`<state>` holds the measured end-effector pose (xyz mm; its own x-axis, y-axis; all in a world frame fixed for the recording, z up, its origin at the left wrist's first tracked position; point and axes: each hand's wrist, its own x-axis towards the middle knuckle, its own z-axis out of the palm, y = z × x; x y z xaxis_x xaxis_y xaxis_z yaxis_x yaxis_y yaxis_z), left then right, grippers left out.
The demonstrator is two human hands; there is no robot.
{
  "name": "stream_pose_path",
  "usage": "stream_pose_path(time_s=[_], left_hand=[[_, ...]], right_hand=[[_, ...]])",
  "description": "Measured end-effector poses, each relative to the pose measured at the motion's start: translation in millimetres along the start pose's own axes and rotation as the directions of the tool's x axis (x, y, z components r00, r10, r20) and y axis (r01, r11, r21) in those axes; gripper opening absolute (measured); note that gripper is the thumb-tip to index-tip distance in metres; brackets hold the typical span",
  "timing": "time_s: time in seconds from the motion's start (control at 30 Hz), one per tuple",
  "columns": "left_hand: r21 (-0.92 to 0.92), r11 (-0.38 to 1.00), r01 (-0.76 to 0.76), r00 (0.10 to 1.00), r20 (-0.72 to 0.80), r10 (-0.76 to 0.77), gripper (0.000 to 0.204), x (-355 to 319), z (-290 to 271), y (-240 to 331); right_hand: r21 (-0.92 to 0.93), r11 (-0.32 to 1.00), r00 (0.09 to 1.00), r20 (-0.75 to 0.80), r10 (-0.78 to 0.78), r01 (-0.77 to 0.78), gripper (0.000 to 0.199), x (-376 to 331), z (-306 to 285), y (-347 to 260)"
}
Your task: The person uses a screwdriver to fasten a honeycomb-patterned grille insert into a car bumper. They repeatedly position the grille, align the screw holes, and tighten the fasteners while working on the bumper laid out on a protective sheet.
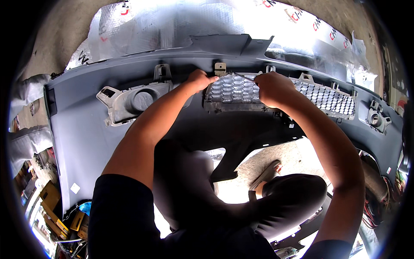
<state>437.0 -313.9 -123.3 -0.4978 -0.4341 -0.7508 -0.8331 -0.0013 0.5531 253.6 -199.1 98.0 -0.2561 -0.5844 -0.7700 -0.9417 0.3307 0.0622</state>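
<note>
A grey car bumper (86, 129) lies with its inner side up in front of me. A honeycomb mesh grille (319, 97) is set into its upper middle. My left hand (200, 80) presses on the grille's left end, beside a small beige clip (220, 68). My right hand (272, 88) rests on the grille's top edge and grips a thin metal tool (244, 77) whose tip points left toward the clip. Both forearms reach up from the lower edge.
A round fog lamp housing (133, 100) is mounted left of the grille, a smaller bracket (376, 118) at the far right. Silvery padded sheeting (172, 26) lies beyond the bumper. Boxes and clutter (51, 203) sit at lower left, coloured wires (388, 194) at right.
</note>
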Motion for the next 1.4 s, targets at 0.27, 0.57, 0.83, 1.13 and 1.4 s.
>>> stream_pose_path(time_s=[0.27,0.57,0.83,1.13,1.4], left_hand=[[-0.085,0.994,-0.072,0.997,-0.046,0.068,0.058,6.6,6.2,-3.6],[-0.081,0.996,-0.034,0.999,-0.044,0.031,0.057,-0.8,-6.4,1.5],[-0.039,0.999,0.037,0.999,-0.024,-0.038,0.06,-5.0,3.9,16.7],[-0.18,0.979,0.097,0.995,-0.008,-0.1,0.056,-11.4,4.0,19.5],[-0.284,0.953,0.105,0.989,-0.074,-0.131,0.044,-22.0,20.1,35.9]], right_hand=[[-0.163,0.986,0.989,0.144,-0.023,0.046,0.019,23.5,-14.5,-11.6],[0.155,0.985,0.997,0.016,-0.08,0.077,0.021,25.1,0.8,17.3],[0.391,0.916,0.995,0.001,0.099,-0.092,0.032,-21.7,42.5,35.1],[0.234,0.972,0.979,-0.2,0.041,0.008,0.032,-45.1,68.5,40.7],[0.005,0.984,0.963,-0.208,-0.173,0.178,0.015,-50.1,51.4,40.3]])
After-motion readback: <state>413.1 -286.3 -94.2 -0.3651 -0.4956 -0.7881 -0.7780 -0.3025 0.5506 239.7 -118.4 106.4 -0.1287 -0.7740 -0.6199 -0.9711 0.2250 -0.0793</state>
